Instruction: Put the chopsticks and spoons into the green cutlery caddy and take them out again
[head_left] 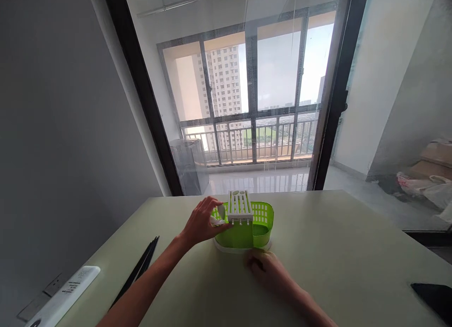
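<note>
A bright green utensil caddy (240, 235) with lattice walls and a white base stands near the table's far edge. Across its middle sits a white slotted rack (240, 205) with small hooks along the front. My left hand (203, 221) is at the caddy's left side, thumb and fingers closed around a white spoon (221, 211). Another white piece, perhaps a second spoon, shows just below it. In front of the caddy's base, my right hand (259, 263) is slightly blurred with its fingers curled in. Whatever it may hold is hidden.
Black chopsticks (144, 258) lie on the table (318, 270) left of my forearm. A long white power strip (67, 294) runs along the left edge. At the right edge rests a dark flat object (432, 296). Behind the table is a glass door.
</note>
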Available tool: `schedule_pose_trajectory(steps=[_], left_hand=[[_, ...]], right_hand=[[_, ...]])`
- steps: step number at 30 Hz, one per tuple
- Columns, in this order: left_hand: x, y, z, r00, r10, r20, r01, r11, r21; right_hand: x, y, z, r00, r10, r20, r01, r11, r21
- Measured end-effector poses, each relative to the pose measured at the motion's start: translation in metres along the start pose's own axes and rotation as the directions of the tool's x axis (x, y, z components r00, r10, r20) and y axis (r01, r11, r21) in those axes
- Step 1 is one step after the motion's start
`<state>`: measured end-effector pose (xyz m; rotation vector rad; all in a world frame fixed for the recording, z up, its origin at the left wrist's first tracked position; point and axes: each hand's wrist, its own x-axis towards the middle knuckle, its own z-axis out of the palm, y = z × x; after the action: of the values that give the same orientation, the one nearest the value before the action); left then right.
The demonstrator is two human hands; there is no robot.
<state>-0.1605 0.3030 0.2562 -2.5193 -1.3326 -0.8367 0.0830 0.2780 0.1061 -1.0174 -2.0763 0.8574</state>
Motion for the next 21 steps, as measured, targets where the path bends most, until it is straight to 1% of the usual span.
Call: schedule_pose_trajectory(steps=[2, 6, 10, 16, 21], left_hand=[[-0.003, -0.003, 0.0, 0.999, -0.021, -0.026, 0.021, 1.0, 0.005], [-0.01, -0.01, 0.001, 0.996, -0.083, -0.042, 0.082, 0.996, -0.02], [-0.012, -0.016, -0.002, 0.997, -0.057, -0.049, 0.055, 0.997, -0.046], [-0.007, -0.017, -0.009, 0.997, -0.073, 0.011, 0.073, 0.996, -0.047], [-0.001, -0.014, -0.005, 0.995, -0.054, 0.079, 0.056, 0.998, -0.014]], right_hand=[[0.0, -0.001, 0.0, 1.0, 0.001, -0.001, -0.001, 1.0, 0.002], [0.0, -0.001, -0.001, 1.0, -0.009, -0.002, 0.009, 1.0, 0.001], [0.0, 0.0, 0.0, 1.0, -0.014, -0.009, 0.014, 1.0, -0.001], [-0.001, 0.0, 0.0, 1.0, -0.021, -0.006, 0.021, 1.0, -0.001], [0.0, -0.001, -0.001, 1.0, -0.021, 0.0, 0.021, 1.0, 0.01]])
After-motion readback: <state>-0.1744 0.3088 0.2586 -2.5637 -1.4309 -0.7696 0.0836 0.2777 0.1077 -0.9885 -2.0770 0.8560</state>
